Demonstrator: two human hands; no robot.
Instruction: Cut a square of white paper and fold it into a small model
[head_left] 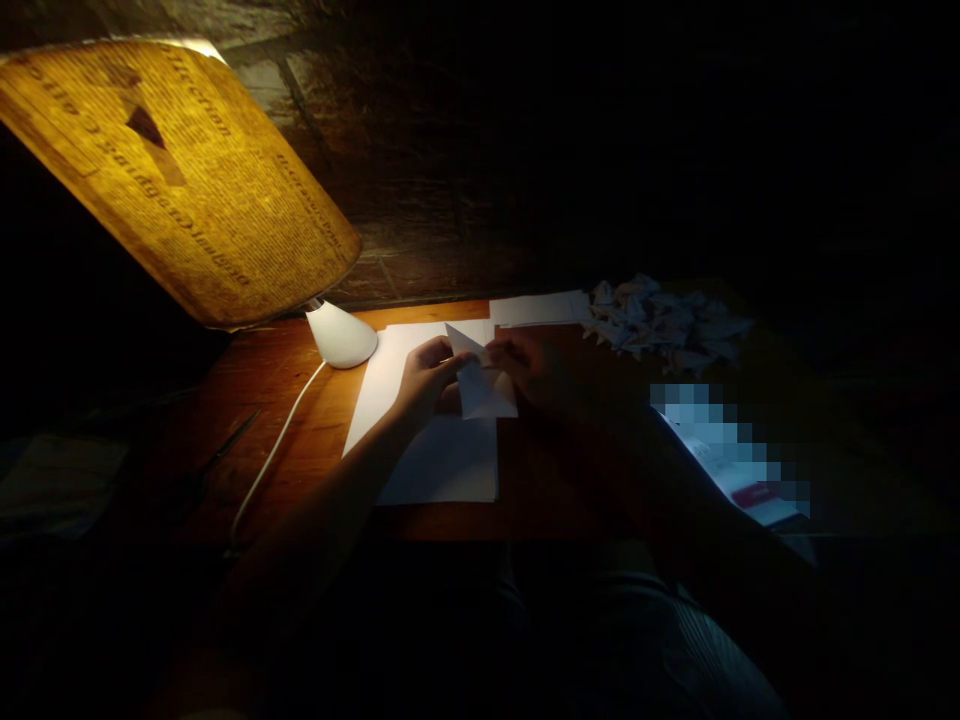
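A partly folded sheet of white paper [486, 393] is held up between my two hands, above the desk. My left hand [433, 372] grips its left side, with the thumb pressed on the near face. On the upper right, the fingers of my right hand [525, 362] are pinched on the same paper, mostly in shadow. One pointed corner rises above the fingers, and a wide flap hangs below them. Beneath lies a stack of flat white sheets [442, 465], partly covered by my left forearm.
At left a lamp with a printed yellow shade [187, 180] stands on a white base [341, 335], its cord [274, 450] crossing the desk. Scissors [225, 445] lie left of the cord. Further back are white paper slips [540, 308] and a pile of folded paper pieces [664, 325]. A lit screen [757, 485] sits right.
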